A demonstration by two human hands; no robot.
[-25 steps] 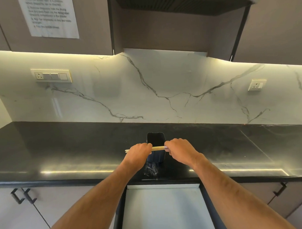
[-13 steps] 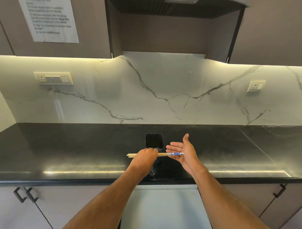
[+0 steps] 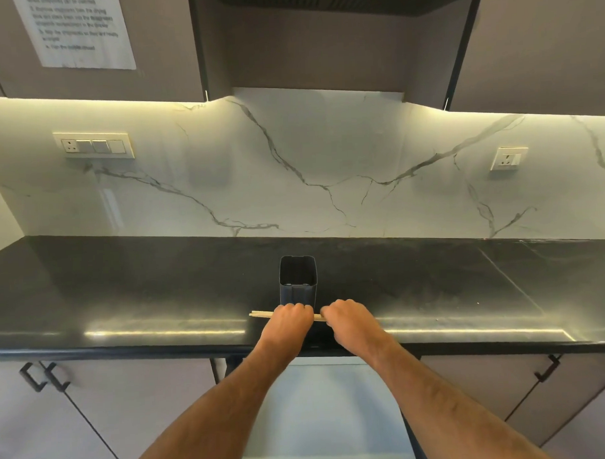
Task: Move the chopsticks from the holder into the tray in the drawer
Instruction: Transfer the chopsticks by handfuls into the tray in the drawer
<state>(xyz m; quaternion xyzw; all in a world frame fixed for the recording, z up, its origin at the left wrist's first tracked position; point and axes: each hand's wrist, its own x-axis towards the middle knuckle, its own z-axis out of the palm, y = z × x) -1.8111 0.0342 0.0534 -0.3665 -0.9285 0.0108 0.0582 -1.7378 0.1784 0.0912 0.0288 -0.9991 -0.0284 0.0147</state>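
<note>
Both hands meet just in front of the dark holder (image 3: 298, 280), which stands upright on the black worktop (image 3: 125, 290) near its front edge, its square mouth open toward the camera and nothing sticking out of it. The left hand (image 3: 288, 321) is curled into a fist around the pale wooden chopsticks (image 3: 261, 314), which lie level, running from 9 o'clock to 3 o'clock; their blunt ends jut out past the knuckles toward 9 o'clock, and a short bit shows in the gap between the two fists. The right hand (image 3: 349, 322) is also closed, knuckles up, just beside the left at its 3 o'clock side, and seems to grip the other end of the sticks (that end is hidden under the fingers, so how many sticks there are cannot be counted). Below the worktop, at 6 o'clock from the hands, the pulled-out drawer (image 3: 320, 400) shows only as a pale, washed-out surface between the forearms; its tray and any compartments cannot be made out, and its near edge is cut off by the frame. A printed sheet (image 3: 78, 31) on the upper cabinet at 11 o'clock is too blurred to read.
</note>
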